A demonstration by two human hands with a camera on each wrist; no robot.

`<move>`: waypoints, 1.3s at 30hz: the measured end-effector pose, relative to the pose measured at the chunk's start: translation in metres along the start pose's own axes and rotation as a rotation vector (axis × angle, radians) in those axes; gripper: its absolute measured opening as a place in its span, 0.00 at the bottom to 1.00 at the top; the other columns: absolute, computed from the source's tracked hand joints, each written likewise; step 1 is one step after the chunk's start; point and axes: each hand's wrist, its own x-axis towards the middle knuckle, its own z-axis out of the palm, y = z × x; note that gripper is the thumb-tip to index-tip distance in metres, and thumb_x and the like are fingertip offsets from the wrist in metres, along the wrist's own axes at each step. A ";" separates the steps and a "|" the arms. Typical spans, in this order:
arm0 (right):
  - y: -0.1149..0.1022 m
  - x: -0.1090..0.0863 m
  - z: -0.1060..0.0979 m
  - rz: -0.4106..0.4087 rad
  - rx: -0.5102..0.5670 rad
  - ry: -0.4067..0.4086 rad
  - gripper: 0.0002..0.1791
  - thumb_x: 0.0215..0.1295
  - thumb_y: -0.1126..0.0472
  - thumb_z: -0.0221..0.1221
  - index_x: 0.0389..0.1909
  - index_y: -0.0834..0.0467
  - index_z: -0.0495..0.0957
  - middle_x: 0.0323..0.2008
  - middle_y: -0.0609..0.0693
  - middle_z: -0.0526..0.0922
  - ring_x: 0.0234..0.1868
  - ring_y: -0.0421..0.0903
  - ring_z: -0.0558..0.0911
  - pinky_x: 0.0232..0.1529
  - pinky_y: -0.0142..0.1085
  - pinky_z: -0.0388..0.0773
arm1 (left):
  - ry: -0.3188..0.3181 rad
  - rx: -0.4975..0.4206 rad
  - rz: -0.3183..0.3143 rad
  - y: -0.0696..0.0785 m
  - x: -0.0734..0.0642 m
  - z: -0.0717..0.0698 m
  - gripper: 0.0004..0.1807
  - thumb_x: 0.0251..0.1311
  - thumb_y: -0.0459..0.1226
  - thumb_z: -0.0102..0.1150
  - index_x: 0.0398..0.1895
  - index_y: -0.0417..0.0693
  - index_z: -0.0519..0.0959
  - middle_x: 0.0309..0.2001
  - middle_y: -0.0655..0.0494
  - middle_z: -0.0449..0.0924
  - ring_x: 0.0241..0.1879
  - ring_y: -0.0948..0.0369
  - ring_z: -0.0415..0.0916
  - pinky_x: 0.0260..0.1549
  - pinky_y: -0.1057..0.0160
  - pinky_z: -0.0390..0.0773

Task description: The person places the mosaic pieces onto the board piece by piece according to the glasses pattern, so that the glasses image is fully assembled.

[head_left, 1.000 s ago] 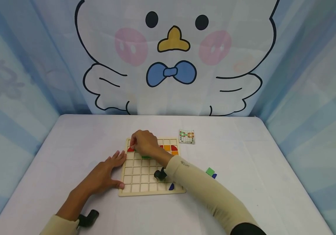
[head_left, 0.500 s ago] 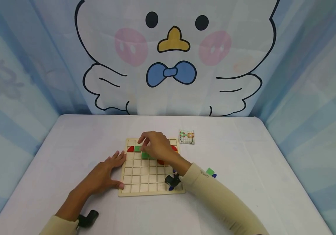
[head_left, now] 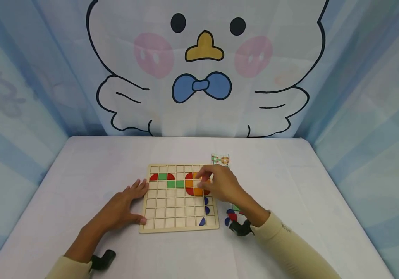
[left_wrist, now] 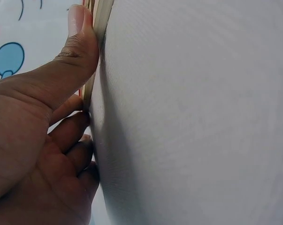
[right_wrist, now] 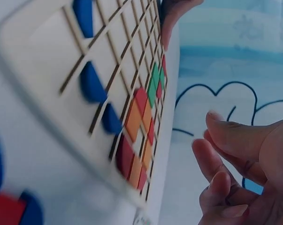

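- Pale blue curtain point(head_left: 56, 58) across the far side, printed with a cartoon bird point(head_left: 203, 62); white table point(head_left: 290, 186) in front.
- On the table, a little left of middle: wooden grid board point(head_left: 169, 212), lying flat, partly filled with coloured pieces.
- Just changed: right hand point(head_left: 222, 184) gone from the board's far left part to above its far right part, red-green-red row point(head_left: 162, 176) now uncovered. Meaning, as a judgement: left group left as it lies, attention now on the orange-and-red cluster point(head_left: 198, 192), with a bare cell at its middle.
- Right hand: thumb and forefinger bent, tips apart, nothing visible between; in the right wrist view, a gap between fingertips and board.
- Left hand point(head_left: 126, 205): same place as before, thumb and fingers spread, touching the board's left edge.
- Board sides running near to far, near edge towards the person; long axis hard to tell under the foreshortening.
- Green squares point(head_left: 171, 184) side by side, shared axis left to right, in line with the cluster.
- Blue pieces point(head_left: 207, 210) strung near to far along the right part, curves of the two farther ones to the right.
- Right of the board: loose pieces point(head_left: 232, 217), partly hidden. By the far right corner: picture card point(head_left: 219, 159), partly behind the right hand.
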 end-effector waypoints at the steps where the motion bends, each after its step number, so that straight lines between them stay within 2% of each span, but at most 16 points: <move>1: 0.004 -0.004 -0.003 0.020 -0.004 0.004 0.10 0.65 0.57 0.75 0.45 0.48 0.89 0.33 0.41 0.85 0.31 0.44 0.75 0.31 0.35 0.73 | 0.000 0.001 0.000 0.000 0.000 0.000 0.66 0.41 0.50 0.86 0.84 0.44 0.59 0.85 0.43 0.53 0.85 0.38 0.47 0.80 0.30 0.54; 9: 0.037 -0.031 -0.022 0.149 -0.022 0.017 0.10 0.65 0.59 0.74 0.46 0.49 0.89 0.32 0.42 0.84 0.32 0.46 0.74 0.30 0.35 0.72 | 0.008 0.003 0.014 0.001 0.000 -0.001 0.66 0.41 0.52 0.85 0.83 0.43 0.59 0.84 0.43 0.54 0.84 0.37 0.49 0.79 0.30 0.55; 13: 0.053 -0.043 -0.026 0.210 -0.027 0.012 0.10 0.64 0.60 0.75 0.45 0.50 0.89 0.31 0.44 0.83 0.31 0.47 0.74 0.28 0.36 0.74 | 0.005 0.007 0.013 0.001 0.000 0.000 0.66 0.41 0.53 0.85 0.83 0.43 0.59 0.84 0.43 0.54 0.84 0.37 0.49 0.79 0.29 0.55; 17: 0.064 -0.054 -0.027 0.245 -0.064 0.015 0.10 0.61 0.61 0.76 0.43 0.50 0.90 0.31 0.44 0.84 0.33 0.46 0.75 0.30 0.36 0.75 | 0.002 0.009 0.011 0.000 0.000 0.000 0.66 0.41 0.53 0.85 0.84 0.43 0.59 0.84 0.43 0.54 0.84 0.37 0.48 0.79 0.29 0.55; 22: 0.074 -0.064 -0.026 0.254 -0.157 -0.004 0.12 0.56 0.60 0.79 0.41 0.48 0.89 0.33 0.43 0.84 0.39 0.44 0.78 0.38 0.37 0.76 | 0.005 0.006 0.016 0.000 0.000 0.000 0.66 0.42 0.53 0.85 0.84 0.44 0.59 0.84 0.42 0.54 0.84 0.37 0.48 0.78 0.28 0.56; 26: 0.076 -0.067 -0.024 0.250 -0.179 -0.017 0.11 0.56 0.60 0.80 0.37 0.48 0.88 0.33 0.43 0.83 0.40 0.44 0.78 0.41 0.39 0.79 | 0.007 0.009 0.015 -0.001 0.000 0.001 0.66 0.42 0.52 0.85 0.84 0.44 0.59 0.84 0.43 0.54 0.84 0.37 0.48 0.78 0.28 0.56; 31: 0.077 -0.066 -0.021 0.240 -0.172 -0.024 0.11 0.56 0.60 0.79 0.32 0.47 0.85 0.30 0.42 0.82 0.37 0.43 0.78 0.39 0.38 0.76 | 0.004 0.013 0.003 0.000 -0.001 0.001 0.66 0.42 0.52 0.85 0.84 0.45 0.59 0.84 0.43 0.54 0.84 0.37 0.49 0.78 0.27 0.56; 35: 0.077 -0.064 -0.018 0.217 -0.151 -0.033 0.13 0.56 0.62 0.80 0.31 0.47 0.83 0.29 0.42 0.81 0.36 0.43 0.77 0.38 0.37 0.75 | 0.000 0.020 -0.002 -0.001 -0.001 0.002 0.66 0.42 0.51 0.86 0.84 0.45 0.58 0.84 0.43 0.53 0.84 0.37 0.49 0.78 0.27 0.56; 39: 0.077 -0.059 -0.017 0.211 -0.103 -0.038 0.13 0.56 0.62 0.80 0.29 0.47 0.83 0.28 0.43 0.81 0.35 0.43 0.76 0.37 0.36 0.74 | 0.007 0.020 0.015 -0.001 -0.001 0.002 0.66 0.42 0.51 0.86 0.84 0.44 0.59 0.84 0.43 0.54 0.84 0.37 0.49 0.78 0.28 0.56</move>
